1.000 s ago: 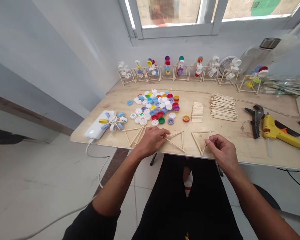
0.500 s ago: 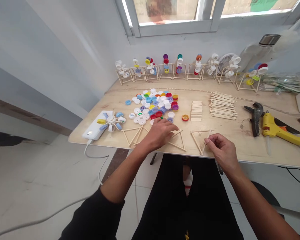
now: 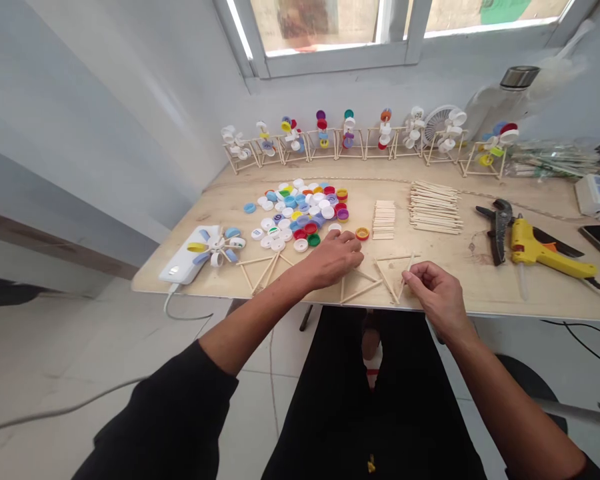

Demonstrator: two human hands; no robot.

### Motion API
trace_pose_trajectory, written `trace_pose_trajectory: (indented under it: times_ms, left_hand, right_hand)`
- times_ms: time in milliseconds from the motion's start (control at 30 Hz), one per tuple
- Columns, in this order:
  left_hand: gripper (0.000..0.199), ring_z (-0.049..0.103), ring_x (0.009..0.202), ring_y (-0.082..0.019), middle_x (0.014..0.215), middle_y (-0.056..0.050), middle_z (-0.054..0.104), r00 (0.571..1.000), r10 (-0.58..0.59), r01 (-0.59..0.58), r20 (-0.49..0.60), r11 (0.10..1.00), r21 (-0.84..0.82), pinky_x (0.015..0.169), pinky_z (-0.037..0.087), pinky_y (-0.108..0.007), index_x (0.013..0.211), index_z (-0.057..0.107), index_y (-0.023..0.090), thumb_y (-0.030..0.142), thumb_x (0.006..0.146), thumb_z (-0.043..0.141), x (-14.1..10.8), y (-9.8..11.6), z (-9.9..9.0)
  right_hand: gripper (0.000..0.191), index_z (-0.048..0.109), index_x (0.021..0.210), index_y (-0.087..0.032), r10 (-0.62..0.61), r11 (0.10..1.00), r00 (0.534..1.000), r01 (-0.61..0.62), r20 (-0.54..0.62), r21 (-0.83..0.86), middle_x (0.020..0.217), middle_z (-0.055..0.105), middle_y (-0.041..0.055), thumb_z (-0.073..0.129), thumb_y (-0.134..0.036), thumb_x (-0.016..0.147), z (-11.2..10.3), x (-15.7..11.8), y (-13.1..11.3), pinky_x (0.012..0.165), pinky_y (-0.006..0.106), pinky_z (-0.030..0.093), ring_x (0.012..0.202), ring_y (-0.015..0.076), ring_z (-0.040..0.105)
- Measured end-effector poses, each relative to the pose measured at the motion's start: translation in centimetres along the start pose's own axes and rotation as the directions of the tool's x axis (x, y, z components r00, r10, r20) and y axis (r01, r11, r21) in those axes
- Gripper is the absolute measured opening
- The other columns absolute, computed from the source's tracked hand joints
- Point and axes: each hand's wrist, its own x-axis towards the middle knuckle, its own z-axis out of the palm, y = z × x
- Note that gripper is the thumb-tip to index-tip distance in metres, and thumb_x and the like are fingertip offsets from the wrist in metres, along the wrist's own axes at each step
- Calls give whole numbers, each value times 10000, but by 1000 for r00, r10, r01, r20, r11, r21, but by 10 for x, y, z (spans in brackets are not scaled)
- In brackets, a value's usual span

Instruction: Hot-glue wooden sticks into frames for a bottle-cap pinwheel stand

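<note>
My left hand is over a small triangle of wooden sticks, with its fingers bent down together on the far part of it. The fingertips and thumb are hidden. Another stick triangle lies to the right, near the table's front edge. My right hand pinches its right-hand stick between thumb and fingers. Past the left wrist lie more joined sticks, partly covered by the forearm. A red and yellow bottle cap rests just beyond the left hand.
Behind the hands are heaped bottle caps, short sticks and long sticks. A yellow glue gun and a black-handled cutter lie at right. A cap wheel rests on a white power bank. Several finished wheels on stands line the wall.
My left hand has moved right and drawn its fingers in; the triangle under it has turned. My right hand keeps its pinch. The whole view has shifted slightly.
</note>
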Motion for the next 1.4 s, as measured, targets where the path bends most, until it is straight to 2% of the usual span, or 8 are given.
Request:
trace_pose_trajectory:
  times_ms: [100, 267, 433, 600, 800, 1000, 1233, 1400]
  left_hand:
    - [173, 525, 884, -204, 815, -58, 643, 999, -49, 50, 11, 996, -75, 816, 319, -365, 731, 587, 173, 114, 833, 460, -5, -3, -6]
    - [182, 540, 781, -191, 744, -43, 657, 971, -238, 236, -11, 965, -113, 810, 329, -379, 703, 582, 177, 143, 832, 457, -22, -2, -9]
    - [175, 553, 784, -212, 735, -51, 675, 892, -439, 432, -111, 898, -78, 853, 322, -432, 673, 585, 179, 154, 809, 478, -34, 11, -2]
    - [187, 565, 791, -222, 732, -56, 677, 816, -557, 546, -156, 831, -110, 871, 318, -458, 688, 613, 187, 174, 815, 477, -40, 20, 8]
    - [175, 582, 807, -227, 737, -60, 674, 787, -601, 581, -141, 798, -161, 878, 319, -457, 711, 637, 195, 191, 807, 491, -45, 23, 13]
    - [178, 578, 822, -231, 760, -61, 685, 787, -595, 572, -166, 803, -167, 880, 308, -463, 712, 622, 197, 192, 817, 479, -47, 25, 17]
    - [168, 561, 860, -239, 793, -56, 685, 767, -602, 586, -221, 798, -139, 891, 294, -470, 713, 603, 196, 187, 827, 479, -50, 30, 19]
    - [152, 551, 870, -242, 811, -68, 677, 766, -601, 583, -227, 799, -147, 898, 292, -474, 702, 602, 190, 194, 818, 504, -48, 33, 20]
  right_hand:
    - [260, 576, 728, -179, -1, 1000, 1000, 2, -18, 24, 662, 549, -13, 643, -428, 760, -1, 0, 1, 548, 231, 378, 582, 101, 476]
    - [257, 582, 735, -178, 7, 999, 999, -5, -51, 36, 657, 555, -14, 650, -425, 750, 0, -1, -1, 544, 230, 373, 578, 102, 479]
    - [267, 587, 735, -173, 27, 995, 997, -20, -71, 97, 675, 583, -3, 667, -427, 728, 2, -3, -5, 543, 227, 382, 588, 106, 496]
    - [282, 580, 720, -174, 17, 993, 999, -11, -48, 117, 663, 584, -2, 662, -443, 732, 8, -6, -7, 545, 228, 394, 591, 111, 507]
    - [278, 574, 734, -178, -34, 997, 997, 38, -62, 62, 649, 583, -5, 638, -448, 751, 16, -6, -8, 552, 232, 403, 582, 111, 515]
    - [292, 570, 712, -186, -76, 993, 994, 69, -74, -93, 636, 597, -2, 597, -471, 769, 23, -8, -13, 546, 241, 408, 555, 117, 525]
    - [279, 555, 680, -206, -177, 922, 980, 136, -85, -361, 595, 605, -16, 540, -458, 798, 24, -12, -17, 585, 260, 399, 540, 124, 533]
    - [282, 562, 684, -206, -194, 905, 977, 142, -93, -401, 620, 620, -7, 521, -459, 801, 21, -14, -18, 595, 267, 396, 550, 128, 536]
